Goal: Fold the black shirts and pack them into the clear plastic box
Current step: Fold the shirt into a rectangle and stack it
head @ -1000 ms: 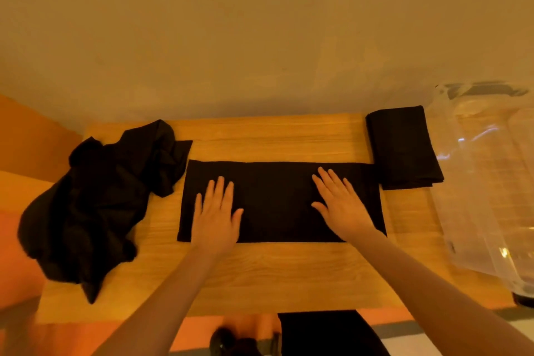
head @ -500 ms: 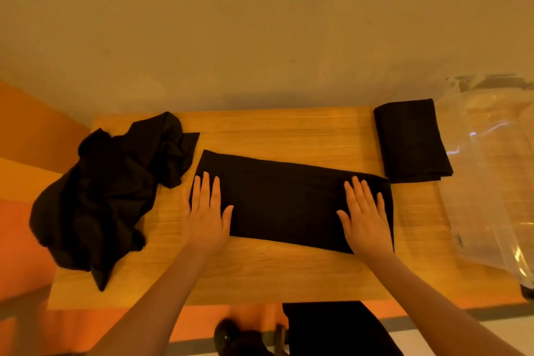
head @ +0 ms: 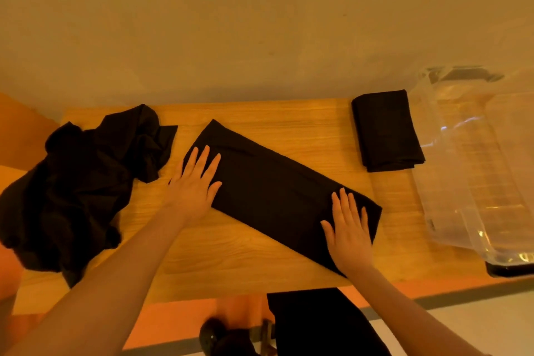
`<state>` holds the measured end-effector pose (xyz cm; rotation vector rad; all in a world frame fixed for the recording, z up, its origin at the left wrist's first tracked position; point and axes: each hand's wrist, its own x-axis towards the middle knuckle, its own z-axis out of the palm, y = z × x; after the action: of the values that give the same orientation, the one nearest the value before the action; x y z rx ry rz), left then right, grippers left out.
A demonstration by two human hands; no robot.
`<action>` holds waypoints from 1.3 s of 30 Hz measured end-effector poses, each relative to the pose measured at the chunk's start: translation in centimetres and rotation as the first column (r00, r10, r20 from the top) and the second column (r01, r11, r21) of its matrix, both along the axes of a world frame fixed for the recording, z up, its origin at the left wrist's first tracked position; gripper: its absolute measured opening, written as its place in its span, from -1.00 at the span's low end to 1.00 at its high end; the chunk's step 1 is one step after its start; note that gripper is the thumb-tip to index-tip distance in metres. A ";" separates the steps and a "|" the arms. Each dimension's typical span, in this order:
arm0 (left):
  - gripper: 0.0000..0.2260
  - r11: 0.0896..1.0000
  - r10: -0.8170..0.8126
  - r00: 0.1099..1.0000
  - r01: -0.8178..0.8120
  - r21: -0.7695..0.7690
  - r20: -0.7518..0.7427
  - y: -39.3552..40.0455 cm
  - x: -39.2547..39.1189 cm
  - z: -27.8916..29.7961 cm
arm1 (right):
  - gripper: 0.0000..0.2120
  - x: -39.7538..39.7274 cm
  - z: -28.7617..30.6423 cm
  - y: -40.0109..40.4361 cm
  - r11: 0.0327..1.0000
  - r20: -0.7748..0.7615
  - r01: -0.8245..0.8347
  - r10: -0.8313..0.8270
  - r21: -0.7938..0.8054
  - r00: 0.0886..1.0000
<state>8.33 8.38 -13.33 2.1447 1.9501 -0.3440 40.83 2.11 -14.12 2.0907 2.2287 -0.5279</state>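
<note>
A light wooden desk [head: 260, 263] with visible grain stands against a plain beige wall [head: 231, 23], all under warm, yellowish light. Past the near edge of the desk the floor [head: 179, 315] shows orange, with a paler patch at lower right.

In the middle of the desk lies a black shirt folded into a long strip [head: 277, 193], set on a slant: its far end points toward the back left, its near end toward the front right. The left hand [head: 193, 185] lies flat on the far-left end of the strip, fingers straight and a little spread, the palm partly on the bare wood beside the cloth. The right hand [head: 348, 228] lies flat on the near-right end, fingers straight and close together. Neither hand curls round the fabric; both only press on it.

A rumpled heap of unfolded black shirts [head: 78, 188] sits at the left end of the desk, hanging over its edge. A finished folded black shirt [head: 385, 130] rests at the back right, apart from the strip. Just beside it, at the right end of the desk, is the clear plastic box [head: 474, 170], which runs past the desk's near right corner; what it holds cannot be made out.
</note>
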 end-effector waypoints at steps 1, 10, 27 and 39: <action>-0.46 0.999 0.039 0.999 -0.038 0.037 -0.019 0.5 0.8 0.5 | -0.32 -0.5 0.4 0.2 1.000 -0.012 -0.011 0.012 0.011 1.000; -0.36 0.855 0.514 0.850 -0.518 0.003 0.118 -1.9 7.2 -0.3 | -0.42 -3.4 0.4 9.1 0.878 0.055 -0.479 0.478 -0.004 0.877; -0.39 0.981 0.179 0.980 -0.185 0.061 0.091 6.8 5.7 -1.1 | -0.45 -9.8 2.5 18.2 0.879 0.016 -0.476 0.476 0.017 0.879; -0.40 0.996 0.026 0.994 -0.035 0.086 0.105 11.0 4.0 -0.4 | -0.39 -9.3 0.9 19.8 0.934 0.048 -0.347 0.351 -0.080 0.935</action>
<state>12.34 19.38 -13.78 2.1369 1.9718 -0.1417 31.50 21.87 -13.26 1.5987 2.4278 -0.4983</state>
